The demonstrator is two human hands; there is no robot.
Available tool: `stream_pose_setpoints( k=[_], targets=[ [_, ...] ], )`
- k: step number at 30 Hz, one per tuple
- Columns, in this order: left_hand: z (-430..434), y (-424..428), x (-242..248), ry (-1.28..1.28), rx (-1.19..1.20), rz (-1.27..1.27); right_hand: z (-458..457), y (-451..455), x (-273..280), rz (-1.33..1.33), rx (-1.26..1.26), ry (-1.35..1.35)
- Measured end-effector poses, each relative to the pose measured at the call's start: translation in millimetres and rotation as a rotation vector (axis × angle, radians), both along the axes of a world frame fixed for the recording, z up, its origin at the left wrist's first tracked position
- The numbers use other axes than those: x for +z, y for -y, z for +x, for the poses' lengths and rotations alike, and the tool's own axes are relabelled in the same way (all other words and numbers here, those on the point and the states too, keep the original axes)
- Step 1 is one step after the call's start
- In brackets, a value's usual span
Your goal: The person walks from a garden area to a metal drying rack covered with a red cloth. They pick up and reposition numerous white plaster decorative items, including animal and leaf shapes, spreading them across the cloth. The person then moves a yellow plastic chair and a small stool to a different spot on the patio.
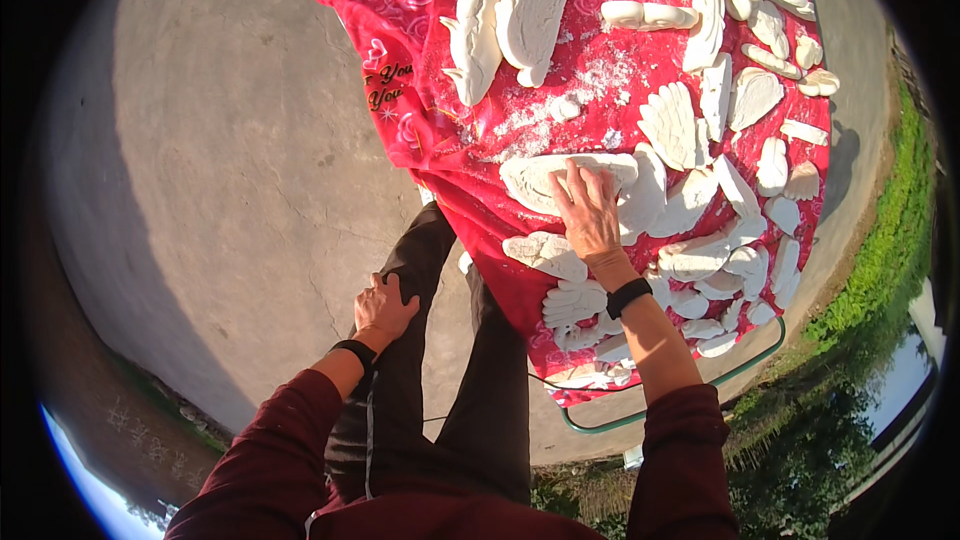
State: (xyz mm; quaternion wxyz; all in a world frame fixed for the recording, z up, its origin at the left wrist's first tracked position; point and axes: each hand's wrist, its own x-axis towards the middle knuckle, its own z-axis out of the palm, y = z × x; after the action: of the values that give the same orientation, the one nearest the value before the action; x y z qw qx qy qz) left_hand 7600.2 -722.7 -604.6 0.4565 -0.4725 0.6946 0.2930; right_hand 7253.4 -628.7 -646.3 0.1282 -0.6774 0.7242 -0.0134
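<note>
My right hand (589,210) lies palm down across the near side of a white, plaster-like half-oval slab (529,176). Its fingertips rest on the slab's rough, grooved face, which they partly cover. Against the slab's right end sits another flat white piece (643,195). Just below is a smaller white wing-like piece (544,253), close to my wrist. My left hand (384,307) rests on my dark-trousered leg (420,255) with its fingers spread and nothing in it. Both wrists wear dark bands.
A red printed cloth (465,172) carries many white moulded pieces, including a feathered wing (667,124), a long finned piece (476,34) and a rounded slab (532,15). White crumbs (540,116) are scattered on it. A green metal tube frame (607,426) juts out at the lower end. Concrete ground (240,127) surrounds it.
</note>
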Motion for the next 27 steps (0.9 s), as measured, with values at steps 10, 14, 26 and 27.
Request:
stream_pose_setpoints(
  k=[10, 14, 26, 27],
  targets=[
    [4, 0, -3, -0.012, -0.024, -0.013, 5, 18, 29, 0.026, -0.041, 0.134],
    [6, 0, -3, -0.019, -0.008, -0.003, -3, 81, 41, -0.111, -0.344, 0.294],
    [14, 9, -5, -0.047, 0.012, 0.005, -7, 224, -7, -0.175, -0.695, 0.126],
    [15, 9, -5, -0.052, 0.016, 0.003, -9, 221, -8, -0.214, -0.691, 0.146]
  ],
)
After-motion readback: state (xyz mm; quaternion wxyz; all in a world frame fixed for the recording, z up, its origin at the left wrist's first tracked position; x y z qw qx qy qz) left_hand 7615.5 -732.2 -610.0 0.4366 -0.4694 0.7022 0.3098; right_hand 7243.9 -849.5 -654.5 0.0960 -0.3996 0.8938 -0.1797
